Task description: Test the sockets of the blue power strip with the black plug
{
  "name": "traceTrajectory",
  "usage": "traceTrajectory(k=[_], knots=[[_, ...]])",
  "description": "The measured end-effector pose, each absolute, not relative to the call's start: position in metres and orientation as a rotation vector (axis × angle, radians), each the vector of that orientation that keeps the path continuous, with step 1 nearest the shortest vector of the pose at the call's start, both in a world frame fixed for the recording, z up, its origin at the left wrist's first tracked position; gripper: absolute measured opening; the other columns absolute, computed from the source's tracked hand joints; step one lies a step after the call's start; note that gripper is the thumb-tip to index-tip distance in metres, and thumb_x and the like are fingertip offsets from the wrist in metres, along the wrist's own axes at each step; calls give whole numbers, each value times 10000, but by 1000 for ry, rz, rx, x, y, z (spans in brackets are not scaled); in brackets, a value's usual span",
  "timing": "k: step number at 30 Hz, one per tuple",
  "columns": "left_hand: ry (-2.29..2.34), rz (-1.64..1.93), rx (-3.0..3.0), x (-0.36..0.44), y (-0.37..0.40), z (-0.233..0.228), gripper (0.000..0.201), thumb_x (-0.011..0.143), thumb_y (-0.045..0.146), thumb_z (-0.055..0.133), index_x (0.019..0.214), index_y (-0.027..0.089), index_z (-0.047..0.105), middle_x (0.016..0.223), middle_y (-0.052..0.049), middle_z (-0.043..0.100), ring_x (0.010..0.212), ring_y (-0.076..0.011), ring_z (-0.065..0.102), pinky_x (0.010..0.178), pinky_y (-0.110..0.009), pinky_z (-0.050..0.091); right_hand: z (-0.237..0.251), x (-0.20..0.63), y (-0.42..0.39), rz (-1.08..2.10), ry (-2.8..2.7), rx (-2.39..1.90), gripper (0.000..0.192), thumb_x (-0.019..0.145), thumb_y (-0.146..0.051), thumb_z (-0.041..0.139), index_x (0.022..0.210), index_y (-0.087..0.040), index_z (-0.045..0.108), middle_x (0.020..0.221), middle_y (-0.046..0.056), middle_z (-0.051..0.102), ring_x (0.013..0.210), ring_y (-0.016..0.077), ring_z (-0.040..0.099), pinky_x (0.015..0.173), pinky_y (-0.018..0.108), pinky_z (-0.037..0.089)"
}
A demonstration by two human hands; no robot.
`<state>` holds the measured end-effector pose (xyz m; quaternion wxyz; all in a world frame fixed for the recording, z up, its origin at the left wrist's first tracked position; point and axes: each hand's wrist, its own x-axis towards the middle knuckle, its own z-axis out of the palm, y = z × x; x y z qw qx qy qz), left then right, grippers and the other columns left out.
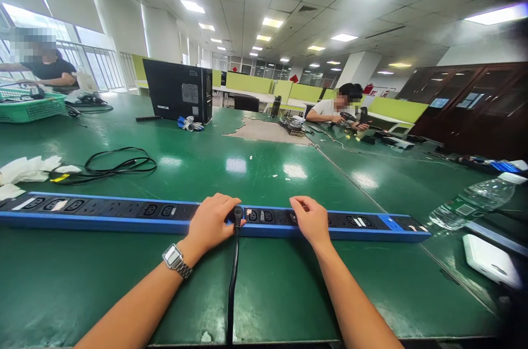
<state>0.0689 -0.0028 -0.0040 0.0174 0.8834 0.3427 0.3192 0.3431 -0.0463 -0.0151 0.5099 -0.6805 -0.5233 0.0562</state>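
A long blue-edged power strip [177, 225] with black sockets lies across the green table in front of me. My left hand [212, 221], with a metal watch on its wrist, is closed around a black plug [238, 213] at the strip's middle. From the plug a thick black cord [232, 288] runs toward me over the table edge. Farther right, my right hand [311, 219] is bent over the strip, its fingers curled together. Whatever those fingertips hold, if anything, is hidden.
A coiled black cable [119, 164] and white crumpled paper [28, 170] lie left. At right are a water bottle [474, 203] and a white device [490, 258]. Behind stand a black computer case [177, 90] and a green basket [33, 109]. Two people sit across the table.
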Motion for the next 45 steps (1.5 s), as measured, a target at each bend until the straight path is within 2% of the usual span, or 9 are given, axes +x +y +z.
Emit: traceTrajectory(k=[6, 32, 45], knots=[[1088, 923, 2705, 69, -1, -2, 382, 825, 413, 682, 1156, 231, 622, 1050, -64, 711, 995, -242, 627, 862, -393, 467, -14, 343, -46, 128, -1276, -1627, 334, 775, -508, 553, 742, -218, 716, 794, 60, 734, 759, 222, 640, 734, 340, 481], [1099, 1066, 2662, 70, -3, -8, 310, 819, 435, 701, 1072, 255, 691, 904, -24, 729, 820, -193, 656, 737, -313, 466, -14, 343, -47, 214, -1247, -1672, 351, 751, -524, 577, 770, -204, 720, 807, 71, 732, 777, 234, 641, 751, 349, 467], [1063, 1111, 2673, 70, -3, -9, 279, 809, 402, 718, 1043, 251, 693, 877, -18, 729, 800, -196, 659, 718, -317, 467, -16, 345, -46, 176, -1280, -1659, 317, 782, -487, 575, 765, -207, 723, 788, 54, 729, 745, 216, 642, 730, 340, 473]])
